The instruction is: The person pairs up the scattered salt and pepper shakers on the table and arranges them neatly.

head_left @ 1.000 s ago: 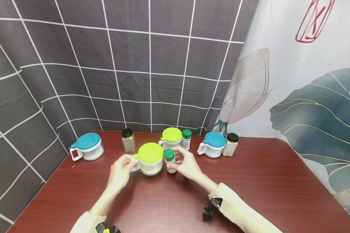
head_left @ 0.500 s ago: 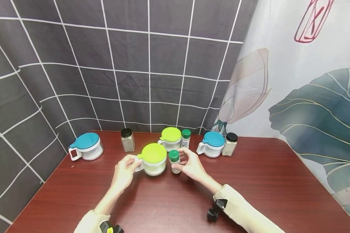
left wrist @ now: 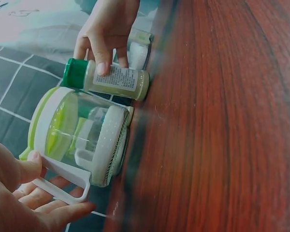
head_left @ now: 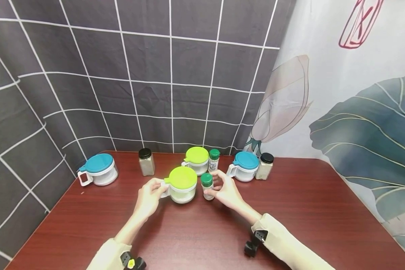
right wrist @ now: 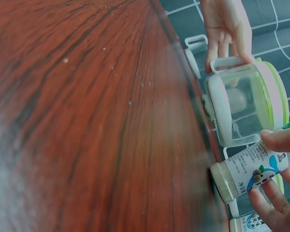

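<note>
My left hand [head_left: 149, 197] grips the white handle [left wrist: 65, 179] of a clear seasoning jar [head_left: 182, 183] with a lime-green lid and white base. Close by on the right, my right hand [head_left: 228, 192] pinches a small shaker bottle [head_left: 207, 183] between thumb and fingers. It has a green cap, pale contents and a printed label [right wrist: 256, 166], seen in the right wrist view. Jar and bottle are upright, side by side with a narrow gap in the head view. Whether their bases touch the table is hard to tell.
Behind stand another lime-lidded jar [head_left: 197, 159] and another green-capped bottle [head_left: 213, 160]. Blue-lidded jars stand at left [head_left: 99, 170] and right [head_left: 245, 167]. Black-capped bottles stand at back left [head_left: 146, 165] and beside the right blue-lidded jar [head_left: 264, 168]. A gridded cloth [head_left: 152, 93] hangs behind the brown table [head_left: 189, 236].
Both hands have moved a little to the right, carrying the lime-lidded jar and the green-capped bottle along. Their grips look unchanged, and the other jars and bottles stay put.
</note>
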Tool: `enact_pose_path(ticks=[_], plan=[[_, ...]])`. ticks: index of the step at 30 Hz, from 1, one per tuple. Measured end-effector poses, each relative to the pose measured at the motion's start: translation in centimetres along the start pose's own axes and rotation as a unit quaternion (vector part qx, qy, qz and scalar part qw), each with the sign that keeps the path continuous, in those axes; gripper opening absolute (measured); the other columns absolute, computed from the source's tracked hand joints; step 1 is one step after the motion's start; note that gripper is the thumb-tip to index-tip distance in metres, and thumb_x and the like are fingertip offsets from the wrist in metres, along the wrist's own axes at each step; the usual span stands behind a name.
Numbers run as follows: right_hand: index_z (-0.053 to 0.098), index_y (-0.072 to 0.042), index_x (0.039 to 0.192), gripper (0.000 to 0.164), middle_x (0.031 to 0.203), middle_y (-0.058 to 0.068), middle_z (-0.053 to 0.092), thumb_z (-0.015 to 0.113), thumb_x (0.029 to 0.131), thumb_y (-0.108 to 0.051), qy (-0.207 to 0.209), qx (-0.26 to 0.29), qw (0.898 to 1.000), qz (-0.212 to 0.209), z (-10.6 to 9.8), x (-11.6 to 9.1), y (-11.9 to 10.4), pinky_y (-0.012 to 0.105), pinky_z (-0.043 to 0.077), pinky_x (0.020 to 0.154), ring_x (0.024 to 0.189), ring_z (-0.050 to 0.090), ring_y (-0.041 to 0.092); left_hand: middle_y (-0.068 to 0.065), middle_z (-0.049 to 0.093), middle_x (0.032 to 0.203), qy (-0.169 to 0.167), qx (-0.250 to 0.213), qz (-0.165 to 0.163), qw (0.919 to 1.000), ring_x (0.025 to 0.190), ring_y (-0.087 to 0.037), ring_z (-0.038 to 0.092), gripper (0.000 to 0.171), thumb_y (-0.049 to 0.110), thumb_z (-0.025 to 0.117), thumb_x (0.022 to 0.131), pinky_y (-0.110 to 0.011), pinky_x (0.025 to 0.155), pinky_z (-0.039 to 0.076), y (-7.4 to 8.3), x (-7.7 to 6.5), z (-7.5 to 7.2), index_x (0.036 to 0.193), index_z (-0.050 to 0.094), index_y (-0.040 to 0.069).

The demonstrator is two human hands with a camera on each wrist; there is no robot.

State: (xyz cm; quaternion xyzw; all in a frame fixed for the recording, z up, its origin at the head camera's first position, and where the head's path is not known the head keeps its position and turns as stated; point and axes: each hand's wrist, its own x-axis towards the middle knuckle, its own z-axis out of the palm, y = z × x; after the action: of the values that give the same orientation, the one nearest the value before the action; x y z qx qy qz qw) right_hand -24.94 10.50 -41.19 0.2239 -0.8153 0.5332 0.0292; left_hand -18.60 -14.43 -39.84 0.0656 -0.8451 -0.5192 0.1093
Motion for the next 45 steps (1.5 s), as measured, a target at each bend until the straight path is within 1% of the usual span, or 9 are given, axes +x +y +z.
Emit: enact_pose_path(ticks=[3,6,11,14,18,25,31,38,45], plan=[[0.06,-0.006,0.112,0.046,0.1,0.015,0.069,0.081,0.071,-0.003,0.002,0.003,1.0,-0.007,-0.2,0.1,0.4,0.033,0.058,0.076,0.087,0.068,0.02,-0.019,0.07,0.109,-0.002,-0.002,0.003,1.0,0.108,-0.03,0.066,0.015,0.015,0.065,0.09,-0.043,0.092,0.05,0.0,0.2,0.2,0.1,0.067,0.003],[0.061,-0.007,0.112,0.046,0.099,0.014,0.069,0.082,0.071,-0.004,0.006,0.009,1.0,-0.013,-0.5,0.1,0.5,0.031,0.058,0.075,0.087,0.067,0.018,-0.019,0.071,0.109,-0.004,-0.005,0.005,1.0,0.109,-0.031,0.065,0.015,0.014,0.066,0.089,-0.045,0.093,0.049,0.0,0.4,0.4,0.099,0.067,0.003],[0.06,-0.008,0.112,0.046,0.101,0.012,0.068,0.081,0.072,-0.003,0.011,0.008,1.0,-0.006,-0.9,0.2,0.5,0.033,0.058,0.076,0.091,0.066,0.021,-0.018,0.071,0.109,-0.004,-0.003,0.007,1.0,0.11,-0.031,0.065,0.014,0.014,0.066,0.088,-0.047,0.096,0.048,0.0,0.7,0.8,0.098,0.067,0.004],[0.059,-0.008,0.111,0.045,0.1,0.012,0.068,0.081,0.072,-0.004,0.018,0.004,1.0,-0.021,-1.1,0.3,0.8,0.033,0.058,0.075,0.09,0.066,0.019,-0.019,0.071,0.109,-0.004,-0.006,0.006,1.0,0.11,-0.031,0.065,0.014,0.014,0.066,0.088,-0.047,0.096,0.047,0.0,0.8,1.0,0.098,0.067,0.004],[0.06,-0.008,0.111,0.045,0.1,0.011,0.068,0.081,0.071,-0.005,0.025,0.005,0.999,-0.021,-1.3,0.4,1.0,0.033,0.058,0.074,0.088,0.065,0.016,-0.02,0.07,0.11,-0.005,-0.01,0.003,0.9999,0.11,-0.031,0.065,0.016,0.014,0.066,0.089,-0.047,0.095,0.047,0.0,0.9,1.4,0.1,0.067,0.004],[0.058,-0.004,0.117,0.048,0.106,0.017,0.066,0.08,0.074,-0.003,0.024,0.008,0.999,0.025,-1.8,0.6,0.6,0.039,0.056,0.082,0.096,0.063,0.024,-0.021,0.07,0.111,-0.004,-0.022,0.0,0.9998,0.111,-0.032,0.064,0.017,0.014,0.066,0.088,-0.047,0.096,0.047,0.3,1.2,2.1,0.101,0.066,0.003],[0.056,0.001,0.12,0.049,0.107,0.022,0.065,0.077,0.075,0.003,0.022,0.012,0.999,0.032,-1.9,0.6,0.3,0.049,0.054,0.085,0.098,0.062,0.033,-0.02,0.07,0.109,0.004,-0.024,0.002,0.9997,0.108,-0.031,0.066,0.016,0.016,0.066,0.088,-0.047,0.094,0.048,0.2,1.5,2.7,0.099,0.067,0.003],[0.058,-0.005,0.12,0.049,0.105,0.016,0.066,0.078,0.075,-0.001,0.032,-0.008,0.999,0.036,-2.0,0.2,1.0,0.039,0.056,0.083,0.096,0.063,0.026,-0.019,0.071,0.107,-0.001,-0.022,-0.003,0.9997,0.105,-0.03,0.067,0.014,0.014,0.065,0.09,-0.045,0.092,0.049,0.1,1.3,3.5,0.098,0.067,0.003],[0.059,-0.004,0.119,0.05,0.105,0.016,0.067,0.079,0.074,-0.001,0.043,0.005,0.999,0.031,-2.1,0.4,1.6,0.038,0.056,0.082,0.095,0.063,0.026,-0.018,0.072,0.106,-0.007,-0.036,-0.003,0.9993,0.101,-0.027,0.067,0.015,0.015,0.065,0.09,-0.038,0.087,0.05,0.3,1.4,3.9,0.098,0.067,0.003]])
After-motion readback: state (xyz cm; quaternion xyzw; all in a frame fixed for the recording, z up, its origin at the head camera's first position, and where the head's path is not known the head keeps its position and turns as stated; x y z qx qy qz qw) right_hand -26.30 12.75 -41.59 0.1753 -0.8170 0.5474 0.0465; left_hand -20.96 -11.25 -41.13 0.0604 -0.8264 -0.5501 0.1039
